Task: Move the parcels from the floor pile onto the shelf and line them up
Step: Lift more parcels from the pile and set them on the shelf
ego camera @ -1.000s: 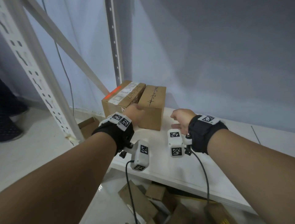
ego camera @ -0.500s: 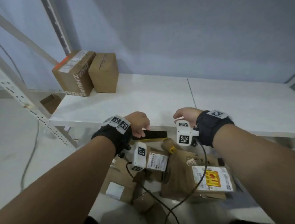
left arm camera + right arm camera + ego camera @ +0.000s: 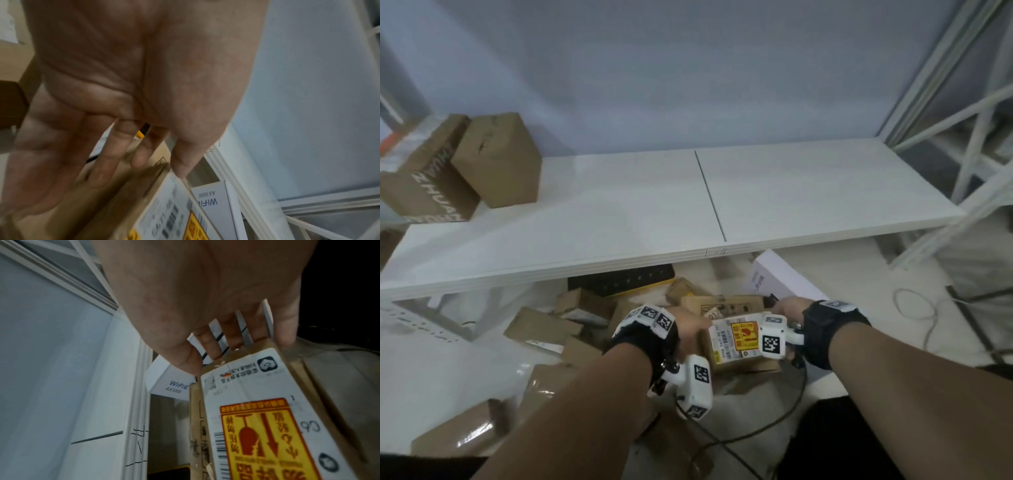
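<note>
A brown parcel (image 3: 736,339) with a white label and a yellow-red sticker lies on top of the floor pile under the shelf's front edge. My left hand (image 3: 688,330) lies against its left side; in the left wrist view the fingers (image 3: 115,154) run straight along the cardboard and the thumb touches the label's edge (image 3: 174,211). My right hand (image 3: 789,306) holds the far right end, with fingers (image 3: 209,340) hooked over the parcel's (image 3: 257,418) end. On the white shelf (image 3: 619,219), at the far left, two brown boxes (image 3: 500,164) (image 3: 428,185) stand side by side.
Several brown parcels (image 3: 541,329) lie scattered on the floor, one near my left forearm (image 3: 462,431). A white WiFi box (image 3: 777,277) leans behind the labelled parcel, and a flat black-and-yellow item (image 3: 619,282) sits under the shelf. Cables (image 3: 914,308) and the rack frame (image 3: 962,137) are at right.
My view swung from the two boxes on the shelf down to the floor pile. Both hands dropped from the shelf edge onto the labelled parcel.
</note>
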Demonstrator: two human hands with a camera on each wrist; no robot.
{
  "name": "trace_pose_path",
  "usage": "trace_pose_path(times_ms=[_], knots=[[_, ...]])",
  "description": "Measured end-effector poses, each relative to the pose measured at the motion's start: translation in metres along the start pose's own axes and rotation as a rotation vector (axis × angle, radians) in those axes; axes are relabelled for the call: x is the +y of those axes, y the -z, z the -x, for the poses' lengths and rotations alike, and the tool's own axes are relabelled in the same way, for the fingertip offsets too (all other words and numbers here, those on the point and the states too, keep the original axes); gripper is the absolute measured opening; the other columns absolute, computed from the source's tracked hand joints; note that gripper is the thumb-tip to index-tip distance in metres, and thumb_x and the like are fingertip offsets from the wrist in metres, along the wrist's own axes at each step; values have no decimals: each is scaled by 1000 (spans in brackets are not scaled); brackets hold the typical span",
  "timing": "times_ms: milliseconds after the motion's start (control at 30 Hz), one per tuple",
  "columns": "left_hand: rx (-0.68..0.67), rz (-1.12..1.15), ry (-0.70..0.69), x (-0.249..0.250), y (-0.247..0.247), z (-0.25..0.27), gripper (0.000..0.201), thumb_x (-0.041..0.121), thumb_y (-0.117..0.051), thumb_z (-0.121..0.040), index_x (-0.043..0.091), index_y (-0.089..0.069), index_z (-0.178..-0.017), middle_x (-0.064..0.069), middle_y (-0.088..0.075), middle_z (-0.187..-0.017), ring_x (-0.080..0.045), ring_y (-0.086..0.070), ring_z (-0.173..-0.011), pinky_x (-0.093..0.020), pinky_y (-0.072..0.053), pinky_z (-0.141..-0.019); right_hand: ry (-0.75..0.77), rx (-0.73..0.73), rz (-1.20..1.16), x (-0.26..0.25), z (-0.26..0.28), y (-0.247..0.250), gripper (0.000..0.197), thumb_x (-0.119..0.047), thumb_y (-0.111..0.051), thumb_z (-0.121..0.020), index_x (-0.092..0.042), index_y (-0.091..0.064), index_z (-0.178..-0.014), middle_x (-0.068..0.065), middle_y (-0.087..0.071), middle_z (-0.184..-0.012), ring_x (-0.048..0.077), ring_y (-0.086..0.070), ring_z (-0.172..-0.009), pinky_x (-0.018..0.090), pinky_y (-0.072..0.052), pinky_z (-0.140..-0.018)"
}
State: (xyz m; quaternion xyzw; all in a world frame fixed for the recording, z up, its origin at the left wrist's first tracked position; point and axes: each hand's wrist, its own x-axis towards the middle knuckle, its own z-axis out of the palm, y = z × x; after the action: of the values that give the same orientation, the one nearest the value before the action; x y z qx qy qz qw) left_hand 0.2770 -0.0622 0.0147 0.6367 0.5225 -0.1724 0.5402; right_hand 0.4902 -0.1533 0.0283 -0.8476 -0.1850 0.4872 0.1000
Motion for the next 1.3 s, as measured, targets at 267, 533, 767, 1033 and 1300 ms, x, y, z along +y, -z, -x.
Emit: trace_pose_path(times_ms=[267,533,767,1033,1300], knots=[[80,206,-78,-6,-4,-7,62,76,-53,-73,31,-60,-116,-2,-74,-96,-25,-72,-86,-44,-60,-75,38,91,-361,-2,17,-12,24,-32,-54,-98,-10,-56,-105,10,-61,-85,24,-57,-68,27,-45,-55],[145,567,-174,-13,67,45,60,48,-74,-77,18,-34,-109,-12,-69,-96,-21,-71,-78,-36,-56,-68,119,-150,-421,-64,38,-22,40,-49,-47,-95,-10,-52,-94,16,-57,-92,32,-56,-87,40,-45,-80],[310,768,-305,-34,129,78,31,25,-69,-90,19,-39,-94,-17,-71,-98,-27,-68,-81,-31,-54,-51,364,-270,-325,-117,62,-34,74,-77,-45,-82,-20,-63,-124,6,-66,-121,27,-59,-112,54,-39,-106],[447,834,-370,-42,182,90,24,34,-68,-89,18,-51,-92,-13,-65,-100,-23,-62,-83,-34,-50,-59,509,-347,-443,-165,72,-46,40,-46,-60,-92,-14,-53,-115,13,-60,-92,22,-56,-64,22,-47,-42],[630,999,-292,-59,215,73,38,31,-61,-94,13,-48,-125,-8,-48,-121,-34,-60,-104,-42,-53,-91,462,-411,-742,-217,54,-79,46,-31,-72,-86,-4,-61,-121,19,-59,-111,29,-66,-99,31,-62,-78]])
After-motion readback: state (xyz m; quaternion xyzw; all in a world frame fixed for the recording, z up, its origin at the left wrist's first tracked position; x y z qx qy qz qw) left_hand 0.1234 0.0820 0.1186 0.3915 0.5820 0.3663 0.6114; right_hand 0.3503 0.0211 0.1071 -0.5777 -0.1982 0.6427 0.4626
